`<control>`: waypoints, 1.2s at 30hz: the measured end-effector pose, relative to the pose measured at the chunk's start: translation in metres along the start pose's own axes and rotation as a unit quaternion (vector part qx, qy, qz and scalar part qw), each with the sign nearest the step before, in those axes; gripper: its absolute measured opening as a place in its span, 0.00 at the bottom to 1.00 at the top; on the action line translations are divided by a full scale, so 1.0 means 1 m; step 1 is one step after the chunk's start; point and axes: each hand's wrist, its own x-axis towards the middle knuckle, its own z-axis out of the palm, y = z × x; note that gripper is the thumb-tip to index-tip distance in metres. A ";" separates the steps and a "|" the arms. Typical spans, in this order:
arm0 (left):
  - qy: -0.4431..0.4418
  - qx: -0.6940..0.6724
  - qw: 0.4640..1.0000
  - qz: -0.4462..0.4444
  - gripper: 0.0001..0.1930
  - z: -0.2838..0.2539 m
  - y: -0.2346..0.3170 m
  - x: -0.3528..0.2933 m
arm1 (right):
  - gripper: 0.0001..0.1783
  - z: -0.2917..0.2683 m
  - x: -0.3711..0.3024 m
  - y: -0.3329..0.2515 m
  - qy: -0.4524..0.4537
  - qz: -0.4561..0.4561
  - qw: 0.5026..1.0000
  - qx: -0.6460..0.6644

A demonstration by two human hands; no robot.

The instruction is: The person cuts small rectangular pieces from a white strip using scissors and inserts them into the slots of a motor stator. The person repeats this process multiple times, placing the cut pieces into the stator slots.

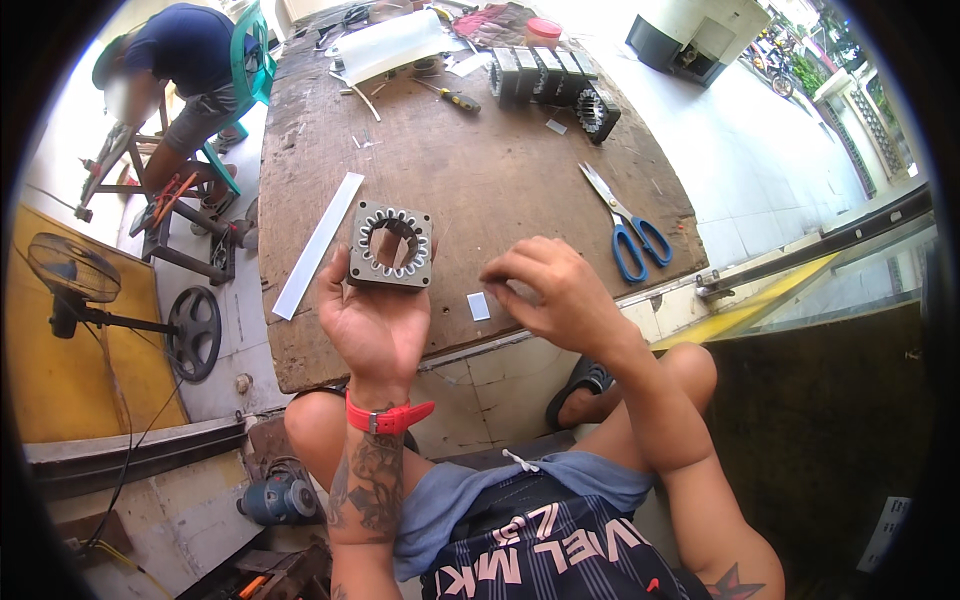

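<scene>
**Two hands, one stator core**

Two bare hands work over the near edge of a worn wooden bench. The left hand has its grip closed on a square stator core, palm up, fingers wrapped around the lower edge so the core stands tilted above the bench with its white-lined slots facing the camera. The right hand sits just beside it, fingertips pinched together; whether they hold anything is too small to tell. A small white paper slip lies on the bench between the hands. A long white strip lies left of the core. Blue-handled scissors lie to the right. At the far end stands a row of more cores, with a screwdriver nearby. A seated person works beyond the bench's left corner.
</scene>
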 end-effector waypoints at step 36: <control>-0.036 0.137 0.989 -0.032 0.47 0.012 -0.014 -0.016 | 0.16 0.006 0.006 -0.015 0.158 -0.048 0.986 0.026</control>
